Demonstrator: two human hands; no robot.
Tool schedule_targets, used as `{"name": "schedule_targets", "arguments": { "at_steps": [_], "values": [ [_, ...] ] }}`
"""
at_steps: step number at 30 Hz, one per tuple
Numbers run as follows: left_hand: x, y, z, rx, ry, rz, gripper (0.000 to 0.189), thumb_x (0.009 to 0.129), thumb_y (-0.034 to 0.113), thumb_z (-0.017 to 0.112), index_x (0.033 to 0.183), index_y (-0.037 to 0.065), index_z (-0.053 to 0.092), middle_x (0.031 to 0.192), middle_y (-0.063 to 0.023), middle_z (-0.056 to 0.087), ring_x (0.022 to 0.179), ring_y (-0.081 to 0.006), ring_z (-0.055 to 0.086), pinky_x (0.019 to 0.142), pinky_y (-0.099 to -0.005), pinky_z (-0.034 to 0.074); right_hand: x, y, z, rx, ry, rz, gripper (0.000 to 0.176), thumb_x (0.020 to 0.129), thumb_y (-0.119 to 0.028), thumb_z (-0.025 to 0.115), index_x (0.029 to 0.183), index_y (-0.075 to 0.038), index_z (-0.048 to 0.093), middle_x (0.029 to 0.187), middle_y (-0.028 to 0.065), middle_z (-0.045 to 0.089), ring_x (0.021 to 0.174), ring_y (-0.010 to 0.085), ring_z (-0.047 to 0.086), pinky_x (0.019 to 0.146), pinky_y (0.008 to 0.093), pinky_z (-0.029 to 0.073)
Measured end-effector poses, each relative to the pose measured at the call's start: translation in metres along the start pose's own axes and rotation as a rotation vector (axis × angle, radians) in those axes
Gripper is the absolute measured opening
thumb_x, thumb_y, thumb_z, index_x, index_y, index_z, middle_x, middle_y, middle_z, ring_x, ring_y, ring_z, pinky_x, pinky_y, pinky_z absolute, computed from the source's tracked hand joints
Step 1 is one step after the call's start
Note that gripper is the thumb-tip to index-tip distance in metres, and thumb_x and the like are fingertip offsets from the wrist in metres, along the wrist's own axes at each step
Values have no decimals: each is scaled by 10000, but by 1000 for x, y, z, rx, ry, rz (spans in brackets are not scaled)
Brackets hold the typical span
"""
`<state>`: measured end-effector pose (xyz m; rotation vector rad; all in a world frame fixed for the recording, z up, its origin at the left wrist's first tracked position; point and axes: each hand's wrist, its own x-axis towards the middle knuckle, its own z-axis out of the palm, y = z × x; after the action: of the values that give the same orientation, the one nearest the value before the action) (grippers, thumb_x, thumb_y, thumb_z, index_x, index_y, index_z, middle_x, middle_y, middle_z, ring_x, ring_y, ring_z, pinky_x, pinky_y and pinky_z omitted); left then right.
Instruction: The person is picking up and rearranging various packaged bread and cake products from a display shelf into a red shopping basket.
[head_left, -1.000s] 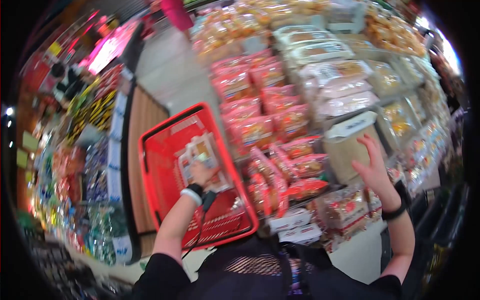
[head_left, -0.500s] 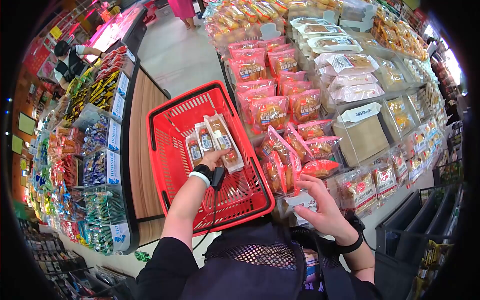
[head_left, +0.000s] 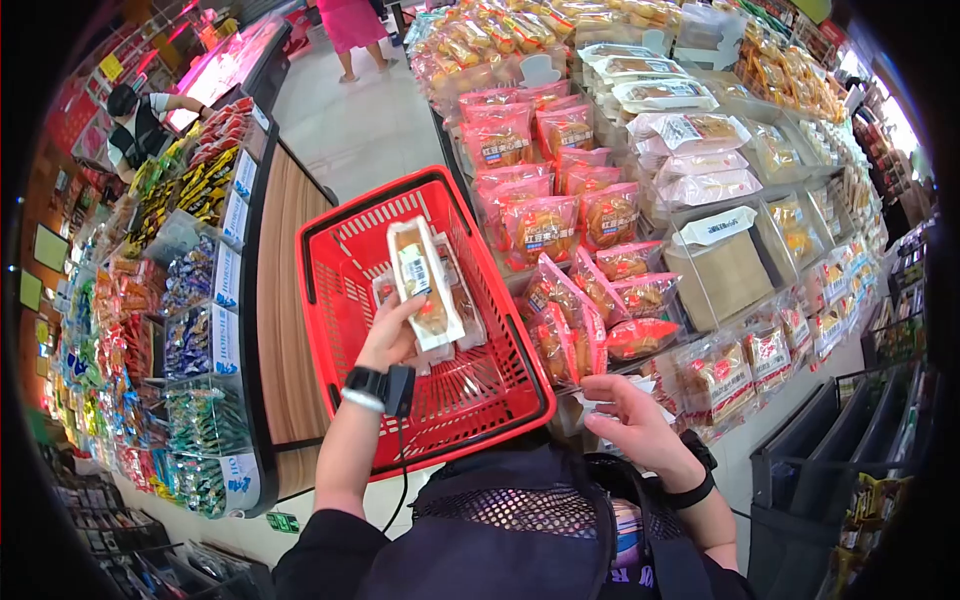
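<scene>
My left hand [head_left: 392, 335] grips a long packaged bread [head_left: 411, 262] in a clear-and-white wrapper, thumb on top near its lower end. This pack is over the red shopping basket [head_left: 327, 345], covering part of the other packaged breads [head_left: 467, 318] lying inside. A black watch and a white band circle the left wrist, with a small black device and cable beside them. My right hand [head_left: 632, 418] is held just right of the basket's near corner, its fingers bent but apart and nothing in them. Close in front of it are pink bread packs [head_left: 570, 340].
Right of the basket, bread display bins [head_left: 720, 270] hold pink and white packs. On the left stands a candy shelf [head_left: 235, 340] with a wooden side. A person [head_left: 140, 130] is behind that shelf, and another in pink [head_left: 350, 25] stands far up the aisle [head_left: 330, 110].
My left hand has taken hold of a bread pack in the basket and shifted it left and upward. My right hand has dropped slightly, fingers more bent.
</scene>
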<state>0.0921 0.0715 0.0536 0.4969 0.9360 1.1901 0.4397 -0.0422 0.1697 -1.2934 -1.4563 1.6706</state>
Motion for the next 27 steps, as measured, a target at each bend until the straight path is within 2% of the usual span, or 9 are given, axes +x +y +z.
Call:
{"name": "schedule_targets", "arguments": {
  "at_steps": [2, 4, 8, 12, 14, 16, 18, 20, 27],
  "values": [
    [-26, 12, 15, 17, -52, 78, 497, 828, 12, 581, 1273, 54, 364, 1198, -116, 523, 1062, -248, 557, 895, -413, 486, 4, -8, 6, -21, -14, 7, 421, 828, -96, 607, 1214, -21, 458, 1171, 95, 496, 1090, 188, 504, 921, 335, 416],
    [-46, 17, 36, -66, -123, 89, 546, 795, -40, 569, 1291, 39, 355, 1197, -109, 532, 1068, -241, 556, 937, -395, 451, 11, -21, 14, 40, -84, -31, 421, 837, -115, 602, 1213, -5, 446, 1162, 111, 506, 1066, 177, 520, 904, 332, 431],
    [-55, -2, 63, -206, -316, 12, 617, 728, -19, 632, 1283, 4, 364, 1177, -116, 548, 1083, -231, 547, 936, -367, 441, 31, -20, 31, 105, -13, -97, 542, 844, -147, 621, 1277, 18, 339, 1188, 173, 474, 1071, 226, 517, 896, 340, 443],
    [-57, -15, 102, -40, -436, -28, 704, 697, -21, 665, 1311, 6, 322, 1207, -124, 528, 1102, -235, 536, 915, -343, 460, 43, -31, 36, 46, 114, -194, 649, 834, -141, 639, 1314, 45, 245, 1192, 204, 459, 1075, 243, 512, 882, 341, 453],
    [-66, -15, 138, 162, -506, 4, 767, 676, 27, 713, 1328, 10, 310, 1240, -134, 510, 1123, -253, 526, 960, -392, 423, 41, -35, 29, 196, 122, -216, 659, 853, -127, 615, 1336, 30, 195, 1248, 206, 398, 1128, 260, 470, 927, 367, 424],
    [-74, -13, 142, 207, -532, -18, 791, 671, 0, 710, 1340, 18, 288, 1243, -121, 500, 1132, -241, 515, 957, -381, 422, 47, -26, 31, 272, 126, -254, 658, 846, -103, 620, 1331, 21, 193, 1249, 186, 410, 1132, 232, 467, 933, 356, 423],
    [-73, -20, 165, 364, -622, 33, 772, 692, -38, 699, 1333, 33, 275, 1232, -107, 488, 1125, -217, 507, 918, -365, 461, 44, -8, 18, 417, 264, -263, 619, 844, -68, 612, 1315, 15, 220, 1231, 156, 438, 1126, 203, 473, 929, 340, 427],
    [-76, -26, 176, 379, -623, 26, 777, 670, -63, 711, 1312, 35, 284, 1217, -91, 477, 1117, -194, 499, 918, -352, 459, 42, -4, 16, 563, 343, -276, 583, 838, -64, 607, 1298, 18, 259, 1177, 147, 481, 1037, 165, 517, 872, 304, 454],
    [-78, -44, 215, 484, -637, 48, 717, 691, -58, 682, 1291, 25, 300, 1206, -103, 479, 1116, -201, 510, 916, -351, 469, 27, 0, -6, 521, 482, -234, 667, 814, -114, 653, 1299, 24, 216, 1158, 146, 463, 1051, 186, 509, 883, 315, 451]
  ]
}}
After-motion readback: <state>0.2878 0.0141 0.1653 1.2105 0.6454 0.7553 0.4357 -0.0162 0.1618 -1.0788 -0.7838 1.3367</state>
